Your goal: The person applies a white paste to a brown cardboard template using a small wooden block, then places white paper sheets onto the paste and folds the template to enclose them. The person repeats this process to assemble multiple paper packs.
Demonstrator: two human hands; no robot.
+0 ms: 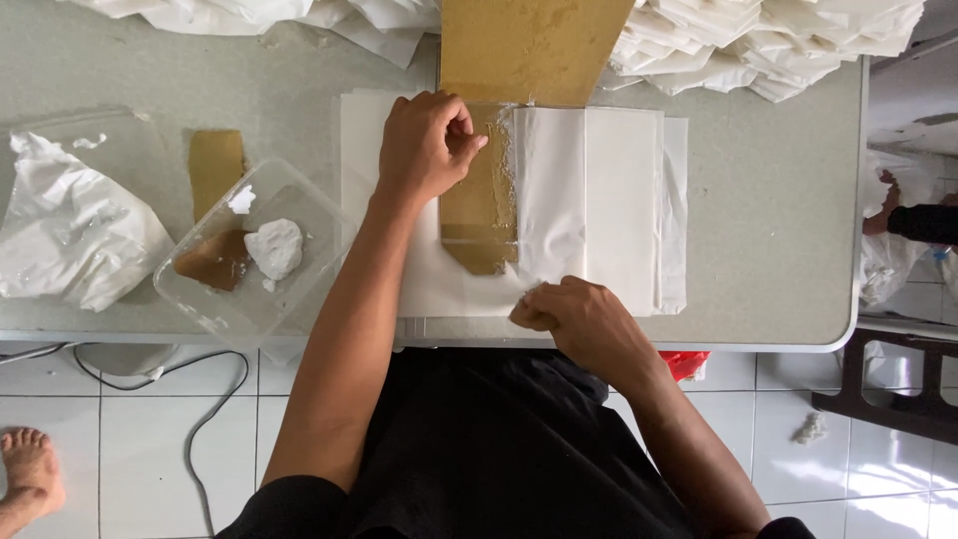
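White paper sheets (599, 200) sit stacked near the front edge of the tabletop (778, 220), roughly in the middle, and they look thin, flat and a bit translucent where the layers overlap in vertical bands. On top of the stack lies a brown cardboard strip (479, 215) with a pointed lower end, its surface smeared with whitish paste along the right side, so the edge looks crusty and speckled. A bigger piece of the same brown cardboard (529, 45) runs up toward the back edge.

Left hand (427, 145) is curled into a loose fist on the top of the strip, fingertips pinched together against it; can't tell if there's anything small inside the pinch. Right hand (584, 319) is at the front edge, fingers bunched and pinching the lower corner of the sheets.

Toward the left front corner there's a clear plastic tub (254, 250) with a lump of white paste (274, 248) and another brown scrap in it. Further left, a crumpled white plastic bag (70, 230). Folded white paper piles (768, 40) line the back edge.
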